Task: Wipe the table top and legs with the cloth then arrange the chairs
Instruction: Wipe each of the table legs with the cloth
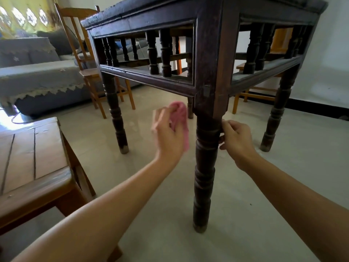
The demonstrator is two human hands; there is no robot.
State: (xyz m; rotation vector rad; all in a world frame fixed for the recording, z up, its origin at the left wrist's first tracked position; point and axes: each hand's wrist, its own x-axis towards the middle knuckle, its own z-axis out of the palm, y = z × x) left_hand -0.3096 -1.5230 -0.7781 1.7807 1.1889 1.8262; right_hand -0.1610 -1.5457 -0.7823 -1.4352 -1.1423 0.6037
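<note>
While our right hand (237, 141) is gripping the near table leg (204, 171), our left hand (168, 136) is clutching the pink cloth (180, 112) beside it.

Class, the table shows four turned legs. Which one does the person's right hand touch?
The nearest leg, at the picture's centre: the right hand holds it, the left hand's cloth beside it. The other three stand farther back, untouched.

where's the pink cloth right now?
Head view: the pink cloth is bunched in the left hand, centre frame, just left of the near table leg that the right hand holds.
</note>
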